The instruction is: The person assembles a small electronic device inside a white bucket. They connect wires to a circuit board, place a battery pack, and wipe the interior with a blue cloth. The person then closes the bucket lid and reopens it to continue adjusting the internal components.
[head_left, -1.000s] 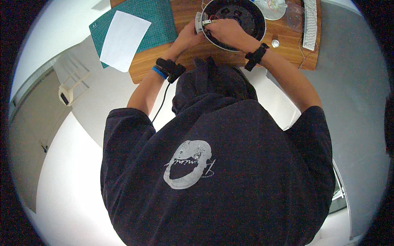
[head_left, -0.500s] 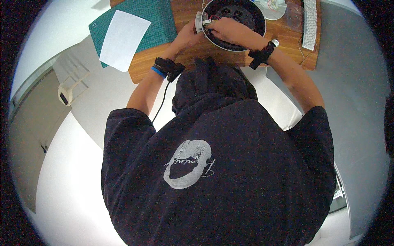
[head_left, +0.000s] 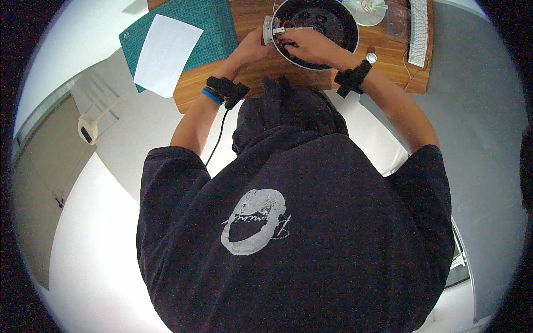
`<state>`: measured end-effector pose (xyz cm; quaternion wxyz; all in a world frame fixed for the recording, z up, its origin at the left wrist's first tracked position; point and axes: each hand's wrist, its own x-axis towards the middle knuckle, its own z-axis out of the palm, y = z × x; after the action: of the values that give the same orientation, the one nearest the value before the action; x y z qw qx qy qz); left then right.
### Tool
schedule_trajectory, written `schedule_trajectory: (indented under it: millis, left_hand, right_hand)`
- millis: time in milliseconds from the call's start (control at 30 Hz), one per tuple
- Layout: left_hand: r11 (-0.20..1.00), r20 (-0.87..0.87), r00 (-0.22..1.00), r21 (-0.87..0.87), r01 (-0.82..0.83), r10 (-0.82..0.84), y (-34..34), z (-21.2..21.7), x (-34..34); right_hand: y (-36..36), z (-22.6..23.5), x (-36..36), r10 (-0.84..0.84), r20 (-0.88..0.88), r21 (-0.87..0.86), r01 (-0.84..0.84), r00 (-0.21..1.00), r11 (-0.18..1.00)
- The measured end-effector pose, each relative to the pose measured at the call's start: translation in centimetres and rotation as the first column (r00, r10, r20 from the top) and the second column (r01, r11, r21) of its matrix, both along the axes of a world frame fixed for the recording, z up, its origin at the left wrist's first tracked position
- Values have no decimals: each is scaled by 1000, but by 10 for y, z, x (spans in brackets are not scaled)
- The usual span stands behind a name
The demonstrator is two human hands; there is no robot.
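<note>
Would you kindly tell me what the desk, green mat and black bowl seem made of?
The desk: wood or wood-look laminate, satin, from its brown streaked grain. The mat: probably matte plastic or rubber, from its flat, gridded surface. The bowl: perhaps plastic or coated metal; its smooth dark wall and pale rim leave that open.

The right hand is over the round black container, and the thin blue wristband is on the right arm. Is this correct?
Not entirely: the head view shows the thin blue wristband on the left arm. The right hand is over the round black container.
</note>
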<state>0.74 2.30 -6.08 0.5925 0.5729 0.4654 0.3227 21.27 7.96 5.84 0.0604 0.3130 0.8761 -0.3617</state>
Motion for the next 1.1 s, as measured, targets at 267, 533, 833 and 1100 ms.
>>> schedule_trajectory:
  millis: [267,533,833,1100]
  left_hand:
    - [995,178,982,-57,81,-69,2,19,-7]
    - [976,123,992,-217,27,0,4,38,-4]
    - [970,56,998,-241,14,-1,6,43,6]
    - [967,22,1000,-254,17,-12,9,57,5]
  right_hand:
    - [-2,-9,-1,-86,-29,-35,85,996,996]
    - [6,-5,1,-55,-10,-23,55,998,998]
    - [10,-29,11,-62,-125,-28,59,990,998]
    - [16,-52,14,-156,-115,-139,140,981,980]
